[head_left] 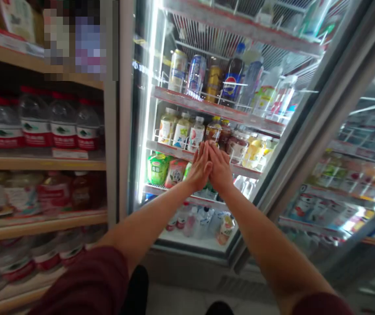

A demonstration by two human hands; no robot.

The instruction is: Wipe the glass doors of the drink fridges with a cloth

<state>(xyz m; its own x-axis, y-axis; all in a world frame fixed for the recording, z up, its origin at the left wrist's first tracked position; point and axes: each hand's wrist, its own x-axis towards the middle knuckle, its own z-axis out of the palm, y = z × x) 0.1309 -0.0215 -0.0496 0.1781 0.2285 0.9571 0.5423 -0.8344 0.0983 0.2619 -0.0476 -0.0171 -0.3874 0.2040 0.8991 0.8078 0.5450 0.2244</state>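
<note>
At cooler's mid shelf, head view: left hand (200, 169) and right hand (220, 169) side by side, edges touching. Both flat, fingers straight, gripping nothing. Fingertips sit just below amber bottles (214, 130) on shelf (174, 151). Green pouch (157, 168) just left of left hand, one tier down. Glass door (354, 183) stands open at right. Water bottles (36, 127) on wood rack, far left.

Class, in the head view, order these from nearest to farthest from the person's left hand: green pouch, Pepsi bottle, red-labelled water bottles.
1. green pouch, just left of the left hand.
2. Pepsi bottle, two shelves up, to the right.
3. red-labelled water bottles, far left, on the wooden shelf.
</note>
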